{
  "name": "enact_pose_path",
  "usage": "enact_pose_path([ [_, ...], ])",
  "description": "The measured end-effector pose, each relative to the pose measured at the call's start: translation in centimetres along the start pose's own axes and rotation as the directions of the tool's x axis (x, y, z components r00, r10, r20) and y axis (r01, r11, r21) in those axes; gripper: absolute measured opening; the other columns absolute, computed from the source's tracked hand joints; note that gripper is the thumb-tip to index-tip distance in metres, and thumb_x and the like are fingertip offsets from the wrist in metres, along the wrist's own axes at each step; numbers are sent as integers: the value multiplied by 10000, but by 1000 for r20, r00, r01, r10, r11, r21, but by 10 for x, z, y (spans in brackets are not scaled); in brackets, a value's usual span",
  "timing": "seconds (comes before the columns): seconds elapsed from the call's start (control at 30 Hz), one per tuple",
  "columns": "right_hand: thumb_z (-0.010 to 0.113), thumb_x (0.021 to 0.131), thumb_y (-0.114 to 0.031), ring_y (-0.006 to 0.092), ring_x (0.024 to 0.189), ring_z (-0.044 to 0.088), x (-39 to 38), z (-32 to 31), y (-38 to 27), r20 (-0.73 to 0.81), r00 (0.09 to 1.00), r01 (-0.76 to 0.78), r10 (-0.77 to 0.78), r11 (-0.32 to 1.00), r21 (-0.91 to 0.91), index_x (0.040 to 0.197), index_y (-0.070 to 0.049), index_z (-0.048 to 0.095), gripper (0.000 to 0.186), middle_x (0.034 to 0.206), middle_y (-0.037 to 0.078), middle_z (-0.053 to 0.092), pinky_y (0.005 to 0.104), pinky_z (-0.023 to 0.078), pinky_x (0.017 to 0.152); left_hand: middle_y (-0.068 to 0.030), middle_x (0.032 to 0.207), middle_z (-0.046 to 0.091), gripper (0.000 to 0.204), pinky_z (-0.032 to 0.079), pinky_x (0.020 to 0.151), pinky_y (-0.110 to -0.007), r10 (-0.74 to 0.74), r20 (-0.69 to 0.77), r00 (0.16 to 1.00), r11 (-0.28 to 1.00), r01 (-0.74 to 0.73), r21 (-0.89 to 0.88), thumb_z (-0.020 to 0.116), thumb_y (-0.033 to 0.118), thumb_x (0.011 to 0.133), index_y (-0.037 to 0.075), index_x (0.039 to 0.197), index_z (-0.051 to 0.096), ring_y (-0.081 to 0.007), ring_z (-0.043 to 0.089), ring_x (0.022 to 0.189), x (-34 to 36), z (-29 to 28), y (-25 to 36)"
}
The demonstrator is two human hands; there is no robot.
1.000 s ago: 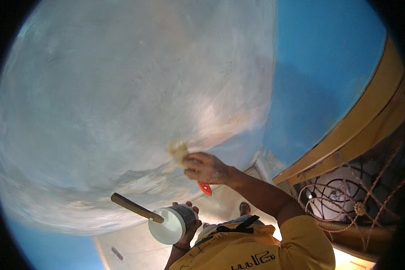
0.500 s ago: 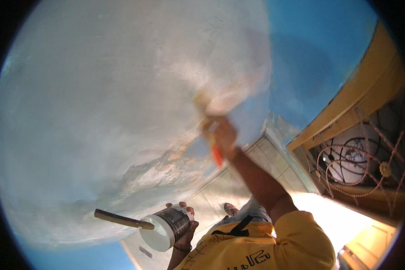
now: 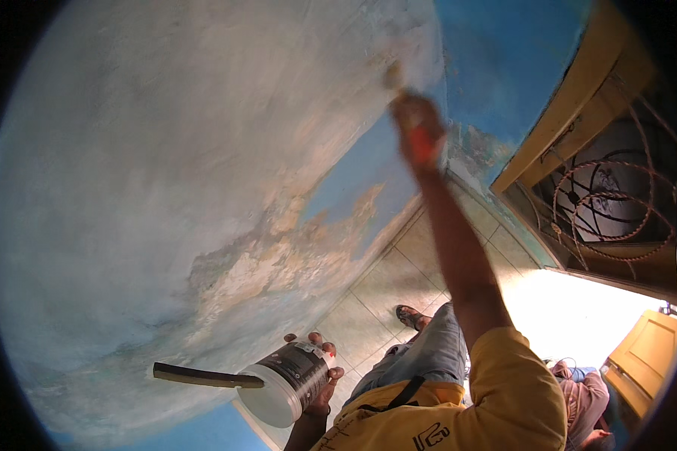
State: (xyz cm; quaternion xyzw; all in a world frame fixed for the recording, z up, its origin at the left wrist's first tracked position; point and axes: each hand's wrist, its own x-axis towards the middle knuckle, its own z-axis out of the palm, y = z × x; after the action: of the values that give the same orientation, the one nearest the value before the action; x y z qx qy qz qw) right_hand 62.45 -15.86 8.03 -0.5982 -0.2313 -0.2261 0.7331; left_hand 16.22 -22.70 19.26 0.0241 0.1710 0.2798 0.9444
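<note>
My right hand is stretched far out against the wall, gripping a brush with an orange handle; its bristles press on the whitish painted patch near the blue area. My left hand holds a small white and dark paint bucket low in front of my chest. A dark stick juts out of the bucket to the left.
The wall is whitish-grey with flaking tan patches and blue paint at the right. A yellow door frame and a metal grille stand at right. Tiled floor lies below with my sandalled foot.
My right arm has swept up and away along the wall, carrying the brush from near the bucket to full reach. The bucket has stayed low in my left hand.
</note>
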Motion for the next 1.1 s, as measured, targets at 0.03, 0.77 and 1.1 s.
enact_pose_path([
  [0.03, 646, 937, -118, 174, 880, 641, -53, 19, -11, 118, 989, -144, 92, 793, 592, 1026, -24, 660, 130, 998, 82, 669, 327, 538, 805, -79, 1420, 427, 453, 458, 866, -553, -5, -1, 1000, 1000, 5, 10, 583, 415, 948, 314, 1381, 499, -295, 390, 1309, -1, -2, 3],
  [0.77, 683, 875, -79, 266, 1011, 631, -161, 37, -86, 239, 967, 42, -85, 983, 178, 1029, -84, 657, 156, 1147, 122, 637, 381, 508, 889, -96, 1421, 406, 488, 485, 880, -546, 123, -32, 992, 991, -121, 54, 610, 372, 955, 325, 1412, 445, -314, 386, 1312, -6, -1, -3],
  [1.1, 750, 778, 5, 269, 974, 673, -35, -27, -15, 462, 863, 110, -202, 970, 219, 917, -89, 696, 176, 1037, 93, 699, 369, 552, 848, -59, 1419, 413, 461, 456, 882, -530, 135, -47, 990, 991, -134, 24, 562, 411, 959, 341, 1405, 473, -276, 388, 1315, 5, 8, -18],
])
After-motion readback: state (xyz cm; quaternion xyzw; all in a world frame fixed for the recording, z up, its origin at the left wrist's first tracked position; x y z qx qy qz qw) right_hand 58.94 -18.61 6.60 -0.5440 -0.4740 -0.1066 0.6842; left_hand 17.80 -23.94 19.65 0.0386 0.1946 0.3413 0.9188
